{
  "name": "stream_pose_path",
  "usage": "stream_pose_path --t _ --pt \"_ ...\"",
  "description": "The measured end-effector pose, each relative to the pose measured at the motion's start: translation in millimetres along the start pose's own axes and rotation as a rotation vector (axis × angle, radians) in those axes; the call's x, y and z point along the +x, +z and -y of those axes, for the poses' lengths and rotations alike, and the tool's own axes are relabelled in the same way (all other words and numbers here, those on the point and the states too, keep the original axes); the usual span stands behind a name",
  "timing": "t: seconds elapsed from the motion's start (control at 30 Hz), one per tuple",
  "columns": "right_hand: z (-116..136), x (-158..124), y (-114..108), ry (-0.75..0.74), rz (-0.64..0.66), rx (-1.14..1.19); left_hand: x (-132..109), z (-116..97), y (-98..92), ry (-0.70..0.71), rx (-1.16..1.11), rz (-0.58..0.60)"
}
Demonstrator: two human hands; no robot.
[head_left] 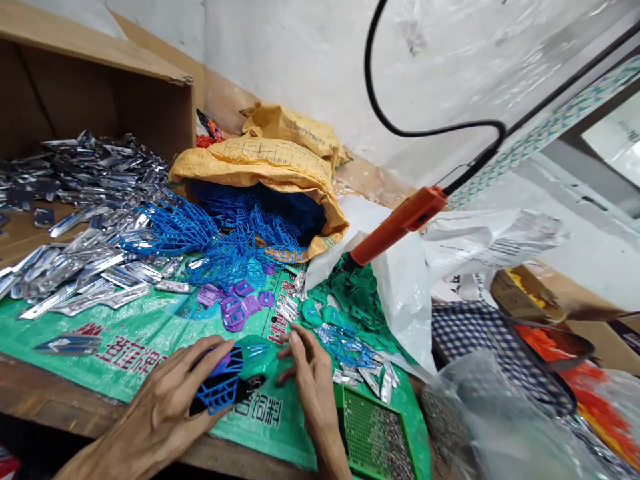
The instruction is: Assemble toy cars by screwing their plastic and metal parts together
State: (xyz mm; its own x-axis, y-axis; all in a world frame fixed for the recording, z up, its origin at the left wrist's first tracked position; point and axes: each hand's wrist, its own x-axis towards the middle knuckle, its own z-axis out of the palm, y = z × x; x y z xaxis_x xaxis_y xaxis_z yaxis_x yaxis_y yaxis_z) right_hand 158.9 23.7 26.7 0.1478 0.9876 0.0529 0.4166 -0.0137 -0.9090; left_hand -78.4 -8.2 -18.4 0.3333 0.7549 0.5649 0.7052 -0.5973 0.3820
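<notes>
My left hand (pixel 173 400) grips a blue lattice-shaped plastic part (pixel 217 387) with a purple piece on top, low over the green woven sheet (pixel 130 333). My right hand (pixel 313 380) lies just right of it, fingers stretched flat on the sheet beside a teal plastic piece (pixel 257 350); whether it pinches anything I cannot tell. Loose purple plastic pieces (pixel 235 307) lie just beyond both hands. A small pile of blue parts and silver metal strips (pixel 350 353) sits right of my right hand.
A yellow sack (pixel 265 167) spills blue lattice parts (pixel 225 233). Silver metal strips (pixel 85 220) heap at left below a cardboard box (pixel 100 73). An orange-handled tool (pixel 395 223) with black cable rests over green parts (pixel 360 297) in a white bag. A green tray (pixel 375 433) holds small metal bits.
</notes>
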Motion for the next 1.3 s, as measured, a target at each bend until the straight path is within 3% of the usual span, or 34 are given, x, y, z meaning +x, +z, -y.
stream_pose_path --t 0.1,0.27,0.5,0.67,0.87,1.1,1.3 --pt "-11 36 -3 -0.116 -0.034 -0.325 5 -1 8.0 -0.100 -0.100 -0.025" --pt "-20 66 11 -0.176 0.045 -0.610 17 -4 10.1 -0.237 -0.248 0.091" --pt "-10 58 7 -0.203 0.119 -0.821 12 7 16.2 -0.202 -0.252 0.055" --pt "-5 61 -8 -0.152 0.040 -0.920 14 11 13.4 -0.190 -0.257 0.068" --pt "-2 71 -11 0.029 -0.007 -1.085 29 -2 5.1 -0.294 -0.343 0.078" --pt "8 73 -12 0.091 0.034 -1.141 39 -13 -2.4 -0.376 -0.372 0.124" --pt "7 69 -16 0.054 0.038 -1.121 30 -1 -22.3 -0.361 -0.279 -0.009"
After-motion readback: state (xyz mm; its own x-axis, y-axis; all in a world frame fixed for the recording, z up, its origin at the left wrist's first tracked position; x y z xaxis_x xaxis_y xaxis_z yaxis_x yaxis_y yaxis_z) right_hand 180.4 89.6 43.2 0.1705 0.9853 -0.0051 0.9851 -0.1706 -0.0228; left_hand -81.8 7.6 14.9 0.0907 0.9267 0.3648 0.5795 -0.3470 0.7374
